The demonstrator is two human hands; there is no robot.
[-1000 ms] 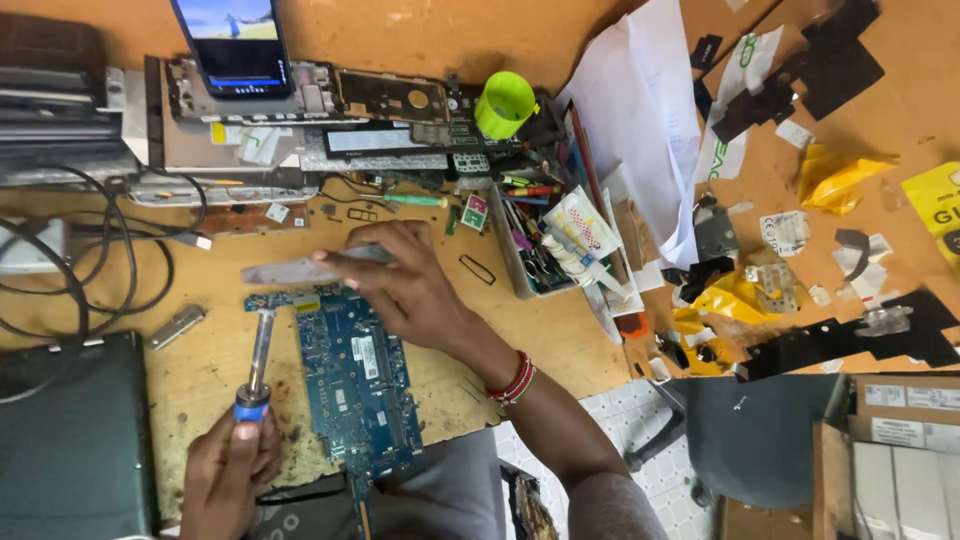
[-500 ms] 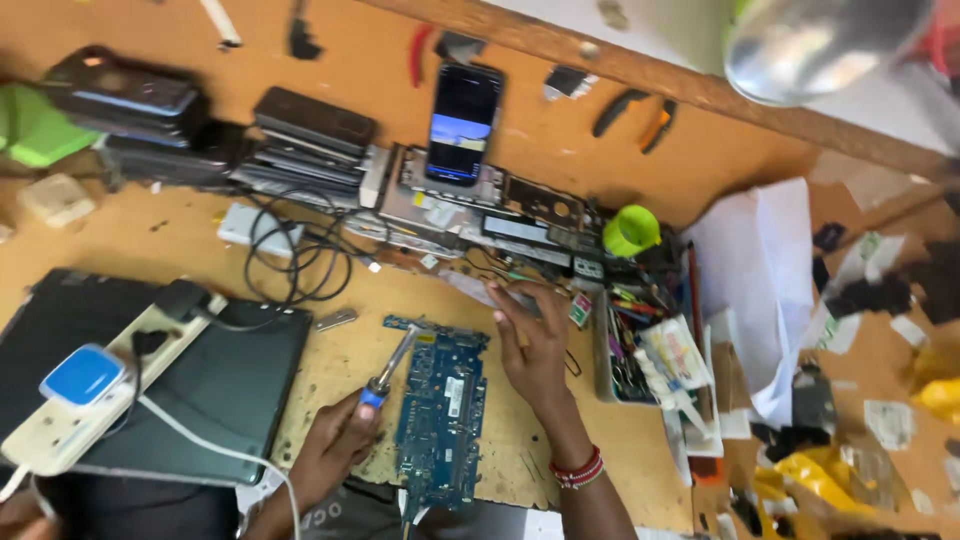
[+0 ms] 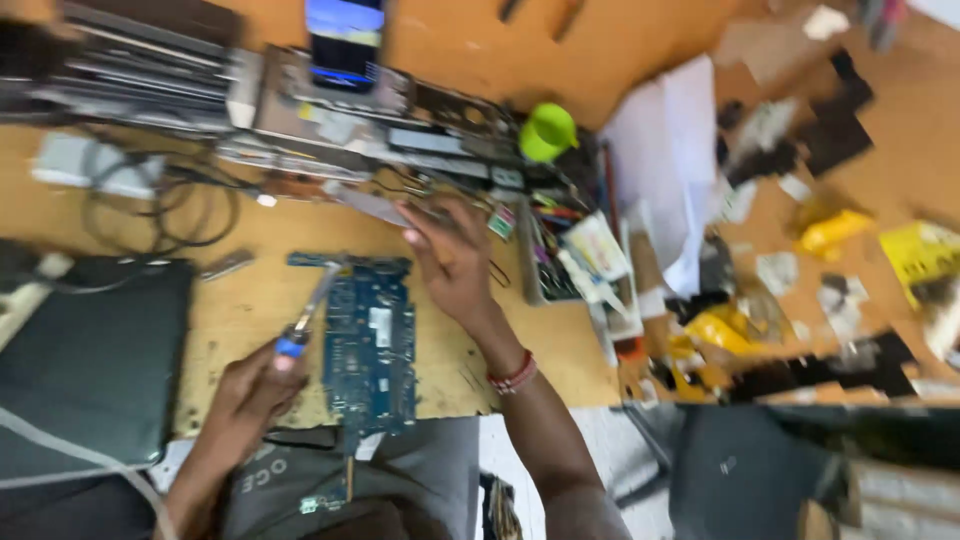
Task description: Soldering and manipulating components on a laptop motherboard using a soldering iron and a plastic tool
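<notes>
Near desk front edge: left hand (image 3: 250,385) grips screwdriver (image 3: 305,318), tip at circuit board (image 3: 368,335) top corner. Right hand (image 3: 450,262) pinches thin metal strip (image 3: 375,205) beyond board. Step: unscrewing board, likely; next needs steady tip seating.

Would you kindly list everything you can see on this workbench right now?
Circuit board: one, blue, front centre of the bench.
Screwdriver: one, blue handle with metal shaft, tip at the board's upper left corner.
Closed laptop: one, black, front left.
Phone: one, lit screen, propped up at the back.
Opened laptop chassis: one, grey, back centre.
Cables: a tangle, black, back left.
Cup: one, green, back centre.
Parts tray: one, mixed colours, right of the board.
Paper sheets: several, white, right of the cup.
Bench: one, tan wood.
Wristband: one, red and white, right wrist.
Left hand: grips the screwdriver.
Right hand: above the board, holds nothing clearly visible.
</notes>
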